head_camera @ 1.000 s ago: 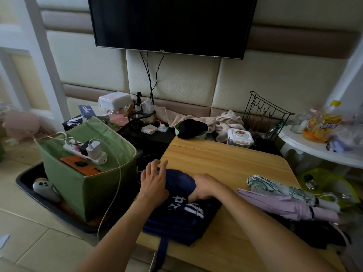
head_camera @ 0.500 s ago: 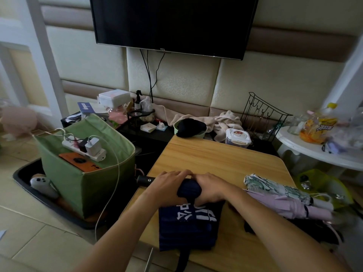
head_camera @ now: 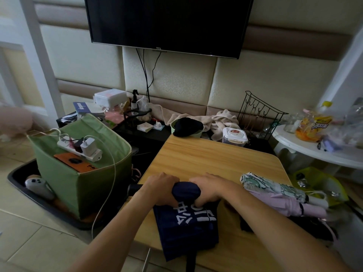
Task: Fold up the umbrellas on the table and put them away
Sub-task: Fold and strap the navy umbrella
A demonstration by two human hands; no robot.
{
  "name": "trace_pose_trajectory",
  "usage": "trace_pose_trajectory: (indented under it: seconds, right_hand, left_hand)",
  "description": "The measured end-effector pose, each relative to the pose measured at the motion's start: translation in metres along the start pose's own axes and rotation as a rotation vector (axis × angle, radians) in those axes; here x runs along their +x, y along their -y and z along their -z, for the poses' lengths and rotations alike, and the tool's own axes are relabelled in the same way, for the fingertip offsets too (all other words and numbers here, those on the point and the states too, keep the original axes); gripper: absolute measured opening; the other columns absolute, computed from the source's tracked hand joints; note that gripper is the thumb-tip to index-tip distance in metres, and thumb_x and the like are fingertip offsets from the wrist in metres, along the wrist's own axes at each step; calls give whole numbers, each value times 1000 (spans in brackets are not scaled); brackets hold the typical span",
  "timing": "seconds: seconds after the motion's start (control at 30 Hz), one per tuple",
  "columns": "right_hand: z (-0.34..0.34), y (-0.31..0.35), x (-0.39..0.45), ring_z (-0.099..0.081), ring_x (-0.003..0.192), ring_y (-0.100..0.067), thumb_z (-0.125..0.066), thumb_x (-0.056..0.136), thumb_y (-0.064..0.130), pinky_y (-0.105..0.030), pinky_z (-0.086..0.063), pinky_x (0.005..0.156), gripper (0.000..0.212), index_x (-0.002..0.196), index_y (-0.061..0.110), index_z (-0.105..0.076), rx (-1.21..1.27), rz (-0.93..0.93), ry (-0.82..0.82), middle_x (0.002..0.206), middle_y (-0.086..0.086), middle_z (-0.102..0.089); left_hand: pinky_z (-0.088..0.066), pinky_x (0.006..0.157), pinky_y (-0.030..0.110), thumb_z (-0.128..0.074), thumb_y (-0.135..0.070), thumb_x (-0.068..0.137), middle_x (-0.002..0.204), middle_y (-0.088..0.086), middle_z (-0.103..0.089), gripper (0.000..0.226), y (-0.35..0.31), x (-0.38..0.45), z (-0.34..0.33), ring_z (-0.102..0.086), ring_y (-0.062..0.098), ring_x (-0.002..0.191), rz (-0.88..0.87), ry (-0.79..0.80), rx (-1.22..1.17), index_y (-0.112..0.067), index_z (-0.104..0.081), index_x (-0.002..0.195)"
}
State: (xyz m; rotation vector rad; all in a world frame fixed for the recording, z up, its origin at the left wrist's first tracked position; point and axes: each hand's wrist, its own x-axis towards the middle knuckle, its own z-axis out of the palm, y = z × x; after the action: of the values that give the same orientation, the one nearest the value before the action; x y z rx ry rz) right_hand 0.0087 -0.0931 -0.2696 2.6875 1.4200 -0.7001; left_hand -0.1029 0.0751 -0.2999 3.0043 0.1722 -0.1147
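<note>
A navy umbrella [head_camera: 186, 222] with white lettering lies at the near left of the wooden table [head_camera: 212, 156], its cloth partly rolled into a tube. My left hand [head_camera: 161, 188] grips the left end of the roll, next to the black handle [head_camera: 133, 188] that sticks out over the table's left edge. My right hand [head_camera: 210, 187] grips the right end. A folded green-patterned umbrella [head_camera: 271, 186] and a folded pink umbrella [head_camera: 284, 203] lie side by side at the table's right. A dark umbrella [head_camera: 306, 226] lies under them near the right edge.
A green fabric bin [head_camera: 78, 177] with a power strip and an orange device stands on the floor to the left. Towels, a wipes box [head_camera: 234, 135] and a wire rack [head_camera: 259, 112] crowd the far edge. A white side table [head_camera: 306, 152] stands at the right.
Both hands have rolled the navy cloth toward me into a tighter tube. My left hand went from lying flat on the cloth to gripping the roll's left end.
</note>
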Motion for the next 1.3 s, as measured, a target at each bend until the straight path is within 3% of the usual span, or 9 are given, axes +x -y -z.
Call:
trace_pose_trajectory:
  seconds: [0.1, 0.2, 0.3, 0.47, 0.67, 0.83, 1.0, 1.23, 1.3]
  right_hand:
    - [-3, 1, -2, -59, 84, -20, -83, 75, 43, -34, -47, 64, 41, 101, 29, -54, -110, 28, -156, 94, 5, -59]
    - [-15, -1, -2, -53, 79, -20, -79, 77, 39, -34, -36, 65, 41, 98, 29, -45, -201, 97, -325, 97, 5, -59]
    - [-31, -7, 1, -53, 82, -20, -75, 81, 36, -34, -36, 67, 41, 99, 30, -39, -158, 111, -389, 104, 4, -59]
    - [-31, -14, 8, -57, 88, -20, -71, 83, 39, -38, -48, 71, 36, 99, 31, -41, -33, 90, -271, 103, 5, -55]
    - [-22, -27, 16, -57, 97, -19, -77, 85, 46, -38, -50, 83, 39, 109, 25, -54, 81, 71, -124, 107, 3, -55]
    - [-39, -21, 18, -53, 104, -22, -70, 91, 31, -36, -43, 79, 29, 112, 23, -50, -33, 97, -264, 105, 3, -49]
    - [-56, -16, 20, -43, 122, -25, -67, 93, 27, -40, -40, 99, 43, 129, 15, -47, -270, 81, -421, 128, -5, -48]
    - [-39, -26, 12, -47, 118, -19, -71, 87, 57, -41, -46, 99, 64, 137, 24, -47, 118, 47, -177, 126, 1, -47]
    - [-31, -27, 10, -52, 106, -18, -76, 81, 59, -38, -50, 92, 57, 123, 27, -54, 116, 8, -134, 115, 4, -49]
  left_hand:
    - [-53, 79, 38, -78, -45, 71, 110, 0, -65, 51, 7, -1, 2, -61, 25, 99, 17, 50, -99, -28, -55, 113]
    - [-45, 77, 32, -80, -45, 74, 115, -3, -64, 52, 15, -5, 5, -61, 22, 104, 28, 119, -145, -27, -58, 117]
    - [-44, 75, 32, -74, -44, 78, 114, -3, -67, 42, 13, -7, 2, -63, 22, 104, 27, 67, -66, -29, -60, 115]
    - [-52, 82, 38, -66, -36, 81, 111, -4, -68, 35, 10, -6, -10, -65, 23, 103, 7, -93, 50, -31, -59, 114]
    - [-47, 92, 38, -67, -31, 86, 115, -2, -63, 41, 8, -4, -22, -61, 24, 110, -23, -239, 134, -31, -54, 125]
    - [-44, 99, 42, -65, -38, 84, 125, -1, -56, 55, 14, -3, -22, -53, 25, 121, -30, -148, 63, -28, -47, 135]
    - [-39, 107, 50, -57, -42, 94, 143, 5, -45, 62, 17, -3, -26, -43, 29, 133, -20, -3, 69, -24, -31, 147]
    - [-39, 104, 46, -61, -29, 97, 140, 5, -44, 51, 7, -4, -37, -42, 27, 132, 34, -81, 169, -19, -36, 140]
    - [-38, 105, 46, -64, -30, 95, 138, 3, -45, 51, 10, -4, -36, -42, 26, 132, 25, -98, 131, -23, -39, 139]
